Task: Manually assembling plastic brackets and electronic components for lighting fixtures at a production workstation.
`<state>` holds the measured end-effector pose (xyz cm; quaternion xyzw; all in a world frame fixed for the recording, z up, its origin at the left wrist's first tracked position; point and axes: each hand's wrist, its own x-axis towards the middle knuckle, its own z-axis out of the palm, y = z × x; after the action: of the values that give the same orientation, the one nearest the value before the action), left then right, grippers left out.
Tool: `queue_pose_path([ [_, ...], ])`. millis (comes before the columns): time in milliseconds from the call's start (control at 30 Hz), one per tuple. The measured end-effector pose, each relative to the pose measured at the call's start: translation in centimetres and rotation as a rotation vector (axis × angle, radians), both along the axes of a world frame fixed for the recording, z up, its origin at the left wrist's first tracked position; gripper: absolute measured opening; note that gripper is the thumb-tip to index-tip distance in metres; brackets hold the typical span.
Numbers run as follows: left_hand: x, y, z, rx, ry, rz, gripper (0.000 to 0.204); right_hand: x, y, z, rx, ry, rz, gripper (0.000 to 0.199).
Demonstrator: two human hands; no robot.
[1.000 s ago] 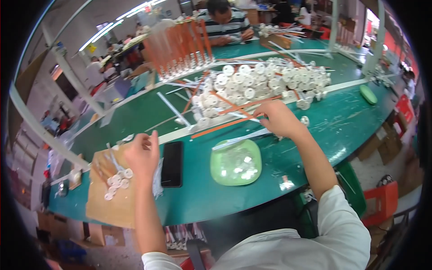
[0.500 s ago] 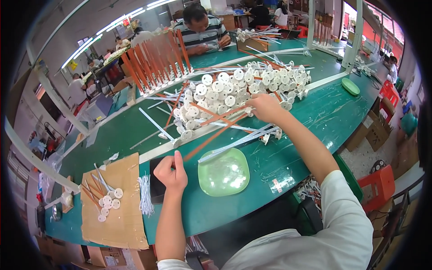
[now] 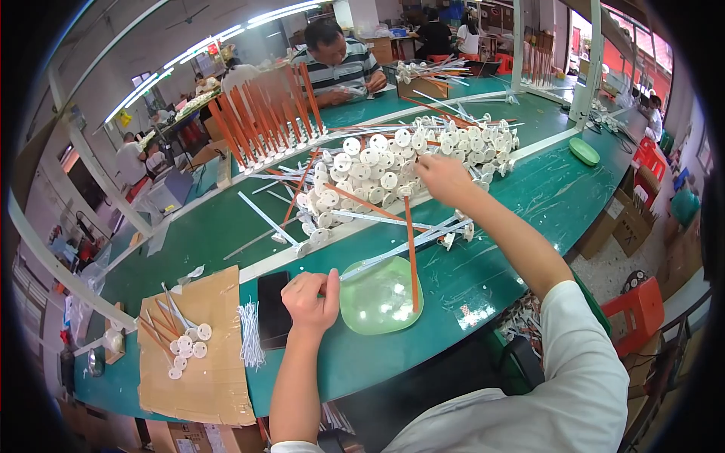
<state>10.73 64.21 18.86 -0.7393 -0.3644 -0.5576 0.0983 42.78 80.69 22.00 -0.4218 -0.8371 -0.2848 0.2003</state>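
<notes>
My right hand (image 3: 444,181) reaches over the near side of a heap of white round discs (image 3: 385,162) fixed to long strips. Its fingers are closed against the heap, and what lies between them is hidden. Just below the fingertips, an orange strip (image 3: 412,257) with a white disc at its top slants down, its lower end over a light green tray (image 3: 362,313). My left hand (image 3: 310,300) is closed with the thumb up, left of the tray, and nothing shows in it. Pale strips (image 3: 377,259) cross the tray's far rim.
A dark flat phone-like slab (image 3: 273,309) and a bundle of white cords (image 3: 251,338) lie left of my left hand. Cardboard (image 3: 215,385) farther left carries several disc-ended strips. Orange strips (image 3: 264,113) stand upright behind. A person (image 3: 340,64) works across the table.
The orange strip that slanted between my hands has swung to near upright over the tray. My left hand moved slightly right and down; my right fingertips moved up onto the heap.
</notes>
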Motion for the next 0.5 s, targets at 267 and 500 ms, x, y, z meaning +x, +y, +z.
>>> queue_pose_path([
  [267,2.2,-1.8,1.2,-0.508,-0.419,-0.462,0.031,-4.9,-10.8,8.9,-0.363,0.939,0.448,0.013],
  [500,2.5,-2.9,1.9,-0.922,-0.407,-0.792,0.039,-11.1,-11.8,8.5,-1.115,1.181,0.604,0.015],
])
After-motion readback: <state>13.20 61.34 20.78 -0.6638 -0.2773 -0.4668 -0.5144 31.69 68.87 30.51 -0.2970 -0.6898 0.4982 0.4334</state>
